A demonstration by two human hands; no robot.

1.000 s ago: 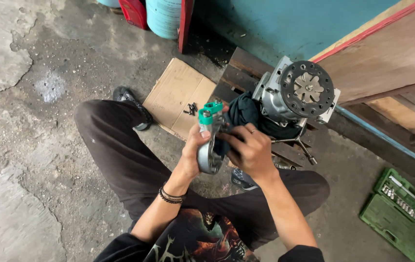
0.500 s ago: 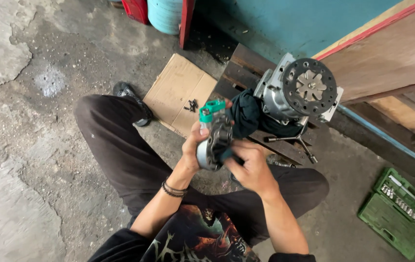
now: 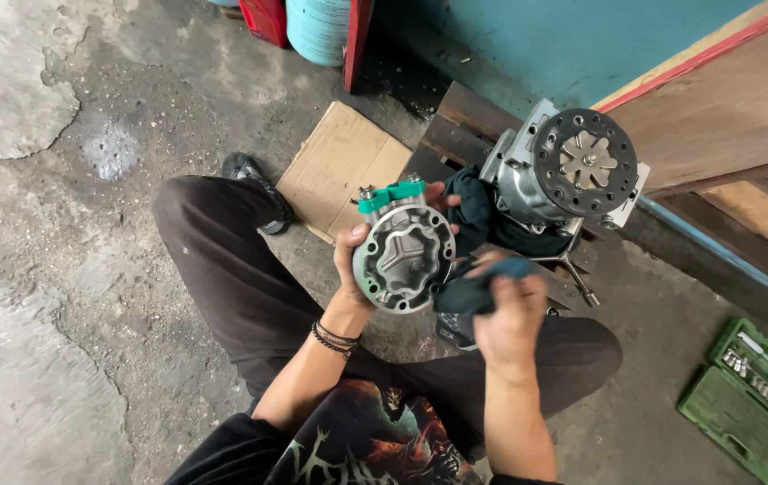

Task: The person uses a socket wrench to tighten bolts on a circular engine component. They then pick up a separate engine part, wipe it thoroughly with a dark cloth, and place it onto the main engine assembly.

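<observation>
My left hand (image 3: 354, 266) grips a round metal compressor part (image 3: 404, 254) with a green cap on top, its open end face turned up toward me. My right hand (image 3: 510, 316) is closed on a dark teal rag (image 3: 476, 289), just to the right of that part and touching its edge. Behind them a larger grey compressor (image 3: 573, 175) with a round black clutch plate rests on dark wooden planks, with a dark cloth (image 3: 476, 216) draped beside it. I sit cross-legged on the concrete floor in dark trousers.
A flat piece of cardboard (image 3: 341, 168) lies on the floor ahead. An open green socket set case (image 3: 755, 401) sits at the right. A metal cross wrench (image 3: 573, 274) lies near my right knee. Wooden boards and a blue wall stand behind; red and blue containers at top.
I have turned the round part so its end face points up at me. My right hand has pulled back off it to the right with the rag.
</observation>
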